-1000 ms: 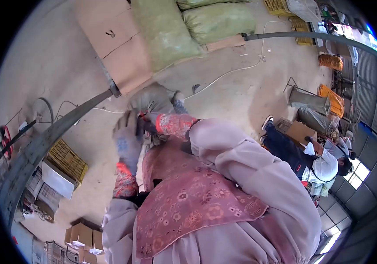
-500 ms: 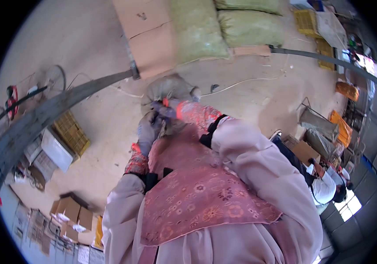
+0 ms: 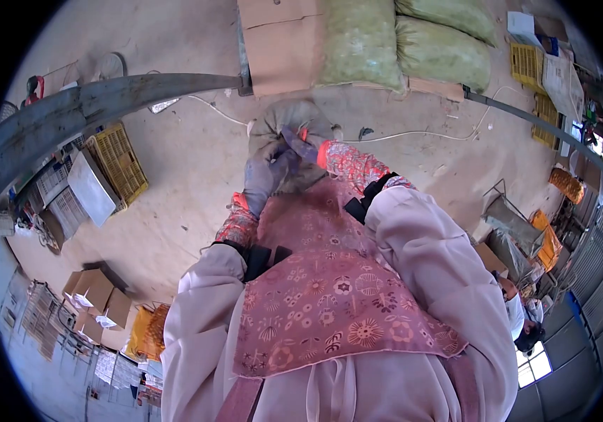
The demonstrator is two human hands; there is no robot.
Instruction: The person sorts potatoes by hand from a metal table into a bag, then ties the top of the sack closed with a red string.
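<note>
A grey-brown sack (image 3: 278, 116) stands on the concrete floor just in front of me, beyond my pink flowered apron. My left hand (image 3: 265, 177), in a grey-purple glove with a patterned sleeve cover, grips the sack's fabric on its near left side. My right hand (image 3: 300, 145), in a purple glove with an orange cuff, is closed on the gathered top of the sack just above the left hand. The two hands touch each other. The sack's lower part is hidden behind my hands and apron.
A curved grey metal bar (image 3: 104, 98) crosses the upper left. Behind the sack stand a cardboard box (image 3: 280, 42) and green sacks (image 3: 365, 42). Yellow crates (image 3: 120, 160) lie at left and a white cable (image 3: 414, 135) on the floor. Another person (image 3: 521, 316) crouches at lower right.
The view has swung, so the sack and both hands now sit higher and further right. Both hands have stayed on the sack's top, and my left hand has drawn closer under the right.
</note>
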